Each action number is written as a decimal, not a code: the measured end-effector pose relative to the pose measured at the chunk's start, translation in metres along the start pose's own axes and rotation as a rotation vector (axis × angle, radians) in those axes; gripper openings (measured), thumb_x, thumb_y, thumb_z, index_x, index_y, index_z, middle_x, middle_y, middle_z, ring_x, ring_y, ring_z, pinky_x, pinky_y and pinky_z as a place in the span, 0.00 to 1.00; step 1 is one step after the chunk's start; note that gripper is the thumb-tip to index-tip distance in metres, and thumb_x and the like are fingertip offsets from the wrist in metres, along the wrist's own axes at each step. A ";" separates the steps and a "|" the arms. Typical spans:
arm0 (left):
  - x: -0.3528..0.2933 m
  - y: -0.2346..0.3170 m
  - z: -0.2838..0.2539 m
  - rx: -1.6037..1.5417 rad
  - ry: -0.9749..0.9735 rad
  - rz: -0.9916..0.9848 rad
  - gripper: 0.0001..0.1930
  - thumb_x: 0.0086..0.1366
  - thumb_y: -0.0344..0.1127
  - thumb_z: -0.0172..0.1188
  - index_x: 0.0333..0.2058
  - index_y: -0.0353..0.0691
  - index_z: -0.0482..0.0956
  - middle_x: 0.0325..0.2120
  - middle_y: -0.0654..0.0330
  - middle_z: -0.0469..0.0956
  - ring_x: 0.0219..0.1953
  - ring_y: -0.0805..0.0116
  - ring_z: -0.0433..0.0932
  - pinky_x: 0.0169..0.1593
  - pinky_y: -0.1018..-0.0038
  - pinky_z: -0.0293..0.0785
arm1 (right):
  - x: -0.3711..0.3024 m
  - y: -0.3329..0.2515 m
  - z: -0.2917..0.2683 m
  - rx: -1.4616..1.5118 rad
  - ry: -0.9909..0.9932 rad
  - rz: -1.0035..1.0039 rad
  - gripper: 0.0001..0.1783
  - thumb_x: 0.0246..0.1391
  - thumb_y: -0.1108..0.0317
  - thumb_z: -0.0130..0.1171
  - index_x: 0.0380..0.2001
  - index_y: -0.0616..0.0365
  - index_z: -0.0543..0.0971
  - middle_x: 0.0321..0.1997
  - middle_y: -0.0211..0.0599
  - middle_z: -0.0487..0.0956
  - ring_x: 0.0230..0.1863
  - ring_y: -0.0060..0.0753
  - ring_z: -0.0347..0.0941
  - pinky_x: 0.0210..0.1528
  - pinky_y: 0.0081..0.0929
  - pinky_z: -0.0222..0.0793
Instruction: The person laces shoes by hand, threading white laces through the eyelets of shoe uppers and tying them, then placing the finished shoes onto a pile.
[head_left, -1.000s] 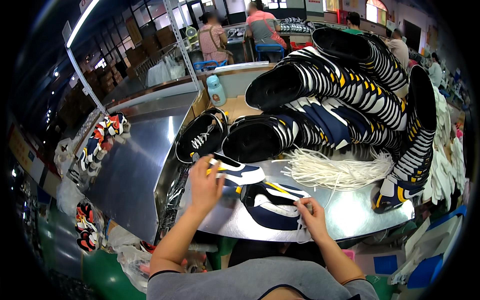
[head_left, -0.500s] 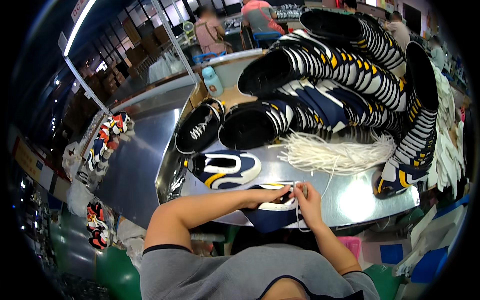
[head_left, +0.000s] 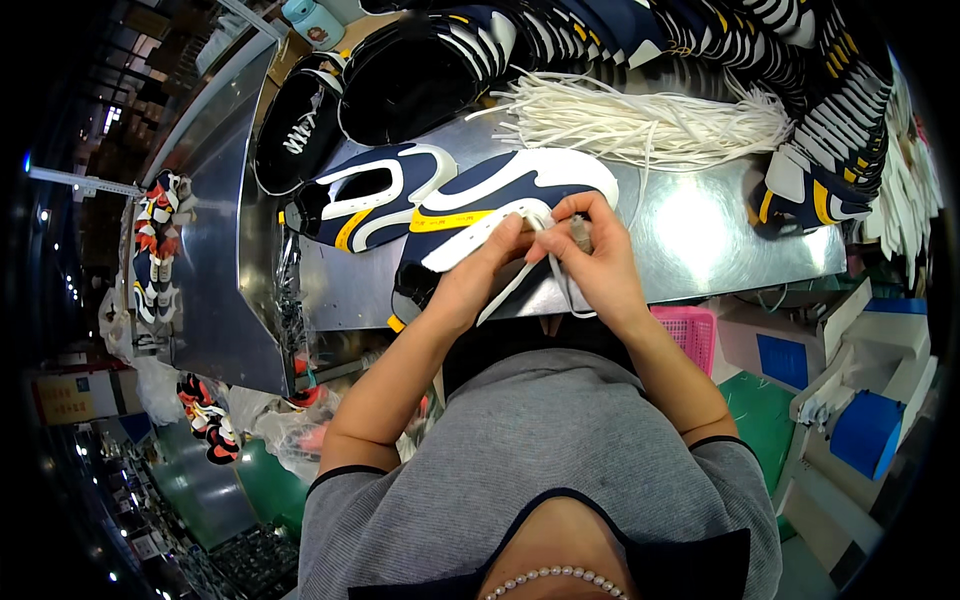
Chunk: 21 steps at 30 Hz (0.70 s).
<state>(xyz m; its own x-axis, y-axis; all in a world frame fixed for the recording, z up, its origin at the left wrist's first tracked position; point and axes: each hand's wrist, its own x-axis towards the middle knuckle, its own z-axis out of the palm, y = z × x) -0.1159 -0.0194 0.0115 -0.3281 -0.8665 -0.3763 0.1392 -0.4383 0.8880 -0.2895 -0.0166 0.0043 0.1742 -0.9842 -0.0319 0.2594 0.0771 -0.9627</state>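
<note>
A navy, white and yellow shoe upper [head_left: 580,170] lies tilted at the near edge of the metal table. My left hand [head_left: 475,275] is closed on its eyelet edge, the thumb near the top eyelets. With finger and thumb pinched, my right hand [head_left: 598,258] grips a white shoelace [head_left: 562,285] at those eyelets; part of the lace hangs below. Something beige, too small to make out, shows at the right fingers. Just left of this upper lies a second shoe upper [head_left: 432,165] of the same colours.
Behind lies a bundle of white laces [head_left: 650,125]. Nested stacks of uppers [head_left: 415,85] stand at the back, another stack [head_left: 815,190] at the right. A blue bottle [head_left: 312,22] is at the back left. A pink basket [head_left: 690,335] sits below the table's edge.
The view has tipped down. The held upper has turned, its toe now pointing away from me, and shows more of its side. Both hands stay together at the eyelets.
</note>
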 end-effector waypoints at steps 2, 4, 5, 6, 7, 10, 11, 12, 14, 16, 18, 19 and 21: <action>-0.004 -0.004 0.003 -0.015 0.053 0.102 0.21 0.74 0.49 0.52 0.50 0.36 0.78 0.45 0.62 0.78 0.48 0.74 0.74 0.54 0.78 0.69 | -0.001 0.007 0.006 -0.034 0.040 -0.027 0.11 0.61 0.73 0.60 0.41 0.58 0.68 0.29 0.35 0.83 0.32 0.17 0.78 0.36 0.15 0.69; -0.006 -0.002 0.005 -0.023 0.097 0.166 0.15 0.72 0.45 0.56 0.45 0.38 0.80 0.38 0.66 0.79 0.41 0.78 0.75 0.47 0.81 0.71 | -0.001 0.009 0.011 -0.056 0.072 -0.050 0.12 0.61 0.72 0.61 0.40 0.58 0.67 0.28 0.34 0.83 0.30 0.16 0.76 0.33 0.14 0.67; -0.010 0.005 0.012 -0.046 0.137 0.155 0.13 0.72 0.43 0.58 0.43 0.38 0.80 0.36 0.67 0.79 0.38 0.78 0.75 0.44 0.81 0.72 | 0.000 0.010 0.013 -0.062 0.080 -0.049 0.12 0.61 0.72 0.60 0.40 0.58 0.66 0.28 0.34 0.83 0.30 0.16 0.76 0.32 0.14 0.67; -0.011 0.009 0.016 -0.069 0.178 0.143 0.12 0.71 0.42 0.59 0.41 0.39 0.81 0.33 0.68 0.78 0.36 0.79 0.75 0.42 0.82 0.72 | 0.001 0.012 0.014 -0.068 0.088 -0.048 0.12 0.61 0.72 0.60 0.40 0.58 0.66 0.27 0.34 0.83 0.29 0.16 0.76 0.32 0.15 0.66; -0.011 0.007 0.013 -0.051 0.187 0.154 0.11 0.71 0.41 0.59 0.40 0.39 0.81 0.33 0.68 0.79 0.35 0.79 0.75 0.41 0.81 0.72 | 0.001 0.014 0.017 -0.072 0.093 -0.046 0.12 0.61 0.72 0.60 0.40 0.58 0.66 0.27 0.34 0.83 0.29 0.16 0.75 0.32 0.15 0.66; -0.012 0.004 0.006 0.027 0.204 0.215 0.09 0.71 0.38 0.58 0.38 0.39 0.81 0.30 0.68 0.79 0.34 0.80 0.74 0.38 0.81 0.70 | 0.001 0.015 0.022 -0.122 0.087 -0.083 0.12 0.62 0.71 0.60 0.39 0.58 0.65 0.27 0.35 0.82 0.26 0.17 0.74 0.28 0.16 0.65; -0.012 0.002 0.004 0.029 0.198 0.228 0.09 0.71 0.38 0.58 0.39 0.39 0.81 0.31 0.67 0.79 0.34 0.80 0.75 0.38 0.81 0.71 | 0.000 0.017 0.022 -0.137 0.082 -0.098 0.13 0.62 0.71 0.60 0.39 0.58 0.65 0.27 0.35 0.82 0.25 0.17 0.74 0.26 0.16 0.65; -0.012 -0.002 0.003 0.031 0.192 0.240 0.09 0.71 0.38 0.58 0.40 0.38 0.81 0.32 0.67 0.80 0.35 0.79 0.75 0.39 0.81 0.71 | -0.001 0.013 0.021 -0.192 0.059 -0.043 0.13 0.62 0.70 0.60 0.40 0.58 0.65 0.27 0.35 0.82 0.23 0.18 0.73 0.24 0.17 0.64; -0.012 -0.002 0.000 0.006 0.199 0.231 0.09 0.69 0.36 0.60 0.43 0.38 0.81 0.37 0.65 0.81 0.38 0.77 0.77 0.43 0.80 0.73 | -0.004 -0.002 0.017 -0.267 0.016 0.024 0.14 0.62 0.68 0.60 0.41 0.59 0.65 0.28 0.36 0.82 0.19 0.19 0.72 0.20 0.19 0.63; -0.015 -0.002 0.001 -0.059 0.218 0.178 0.12 0.67 0.34 0.63 0.47 0.37 0.81 0.42 0.62 0.81 0.43 0.74 0.79 0.48 0.78 0.74 | -0.010 -0.016 0.016 -0.292 -0.017 0.027 0.15 0.61 0.67 0.60 0.43 0.60 0.65 0.28 0.38 0.82 0.17 0.20 0.71 0.17 0.21 0.61; -0.015 0.001 0.003 -0.100 0.218 0.190 0.11 0.67 0.34 0.64 0.46 0.37 0.81 0.41 0.62 0.82 0.41 0.75 0.79 0.46 0.78 0.74 | -0.013 -0.016 0.012 -0.284 -0.042 -0.010 0.16 0.63 0.67 0.59 0.47 0.62 0.65 0.30 0.39 0.82 0.16 0.21 0.70 0.16 0.21 0.62; -0.014 0.001 0.004 -0.121 0.216 0.197 0.11 0.66 0.34 0.64 0.45 0.37 0.81 0.40 0.63 0.82 0.40 0.76 0.79 0.44 0.79 0.74 | -0.013 -0.017 0.011 -0.309 -0.039 -0.008 0.16 0.63 0.67 0.58 0.47 0.62 0.65 0.30 0.39 0.82 0.16 0.21 0.71 0.16 0.21 0.63; -0.012 -0.001 0.005 -0.155 0.226 0.230 0.10 0.66 0.34 0.65 0.44 0.38 0.82 0.38 0.63 0.82 0.38 0.76 0.78 0.43 0.79 0.74 | -0.013 -0.020 0.010 -0.358 -0.033 -0.005 0.14 0.64 0.68 0.56 0.47 0.63 0.66 0.31 0.39 0.82 0.16 0.21 0.71 0.16 0.21 0.65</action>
<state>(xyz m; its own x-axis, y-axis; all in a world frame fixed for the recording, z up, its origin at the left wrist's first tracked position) -0.1172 -0.0071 0.0165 -0.0589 -0.9700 -0.2357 0.3309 -0.2417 0.9122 -0.2877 -0.0033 0.0265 0.2054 -0.9784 -0.0242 -0.0882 0.0061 -0.9961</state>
